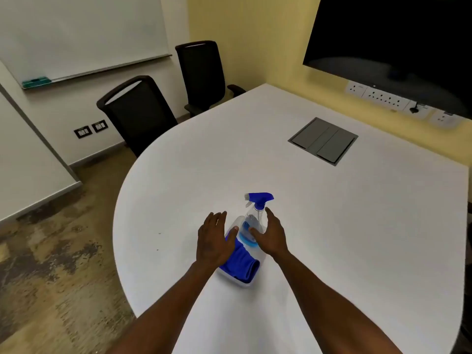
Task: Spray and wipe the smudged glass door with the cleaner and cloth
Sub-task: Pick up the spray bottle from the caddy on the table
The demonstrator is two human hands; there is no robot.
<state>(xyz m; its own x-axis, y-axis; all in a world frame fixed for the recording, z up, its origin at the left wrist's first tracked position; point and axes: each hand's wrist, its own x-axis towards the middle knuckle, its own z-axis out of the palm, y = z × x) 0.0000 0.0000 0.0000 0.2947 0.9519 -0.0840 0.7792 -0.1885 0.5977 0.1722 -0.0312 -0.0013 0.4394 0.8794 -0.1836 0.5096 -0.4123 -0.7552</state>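
Note:
A clear spray bottle (253, 218) with a blue trigger head stands in a shallow clear tray (240, 283) on the white table (332, 226). A blue cloth (242, 264) lies folded in the near half of the same tray. My left hand (213, 240) hovers flat over the tray's left side, fingers spread, partly covering the cloth. My right hand (272, 235) is open just right of the bottle, thumb close to its base; I cannot tell whether it touches. No glass door is in view.
Two black office chairs (139, 111) (201, 72) stand at the table's far left. A grey cable hatch (323, 140) sits in the tabletop. A dark wall screen (396, 42) hangs right, a whiteboard (76, 34) left. A white panel edge (30, 175) leans at far left.

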